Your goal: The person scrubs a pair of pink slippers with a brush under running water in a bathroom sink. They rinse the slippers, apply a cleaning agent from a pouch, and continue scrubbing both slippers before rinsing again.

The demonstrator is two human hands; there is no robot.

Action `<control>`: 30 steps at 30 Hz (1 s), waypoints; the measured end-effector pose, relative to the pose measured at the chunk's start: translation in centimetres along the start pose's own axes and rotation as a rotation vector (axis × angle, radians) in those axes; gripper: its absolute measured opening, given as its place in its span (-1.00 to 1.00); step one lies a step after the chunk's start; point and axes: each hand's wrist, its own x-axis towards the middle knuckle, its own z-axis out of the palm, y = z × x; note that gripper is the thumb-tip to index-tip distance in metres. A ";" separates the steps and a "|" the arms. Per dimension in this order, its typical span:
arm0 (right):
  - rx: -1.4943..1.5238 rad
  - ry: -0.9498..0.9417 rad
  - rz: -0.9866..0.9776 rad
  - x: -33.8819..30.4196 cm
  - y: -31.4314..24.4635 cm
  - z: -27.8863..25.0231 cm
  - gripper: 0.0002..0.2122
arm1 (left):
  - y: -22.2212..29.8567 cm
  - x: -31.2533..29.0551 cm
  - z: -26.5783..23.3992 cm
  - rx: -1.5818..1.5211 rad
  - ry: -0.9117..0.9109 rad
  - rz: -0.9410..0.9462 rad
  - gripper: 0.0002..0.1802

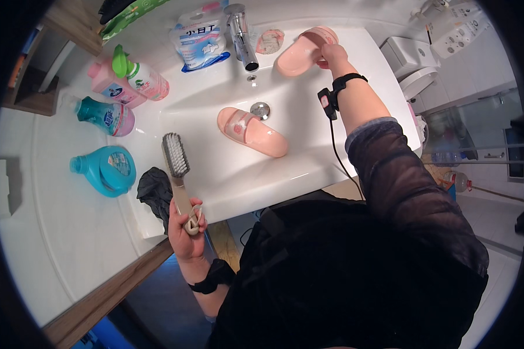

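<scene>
My left hand (187, 232) is closed round the handle of a scrub brush (177, 157), its white bristles up at the sink's left edge. At the far right my right hand (333, 57) grips a pink slipper (298, 57) by its strap side, over the back rim of the white sink (215, 200). Whether that slipper rests on the rim cannot be made out. A second pink slipper (266, 140) lies in the basin, sole down, beside the round metal drain (260, 110). My right fingers are partly hidden behind the strap.
A chrome faucet (242, 38) stands at the back, between a plastic packet (199, 43) and a pinkish soap dish (270, 42). Along the left are a teal jug (110, 168), a teal bottle (108, 116) and pink bottles (147, 81). Black crumpled plastic (153, 192) lies near the brush.
</scene>
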 end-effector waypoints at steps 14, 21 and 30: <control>0.090 -0.977 -0.221 -14.9 4.1 2.2 -0.58 | -5.2 5.0 6.8 0.166 -0.129 -0.218 -0.48; 0.100 -1.068 -0.054 -21.8 9.5 5.4 -0.62 | -11.6 9.2 13.4 0.402 -0.246 -0.421 -0.25; -0.138 -0.889 -0.321 -16.4 11.3 2.6 -0.48 | -16.7 12.9 15.8 0.576 -0.135 -0.491 -0.22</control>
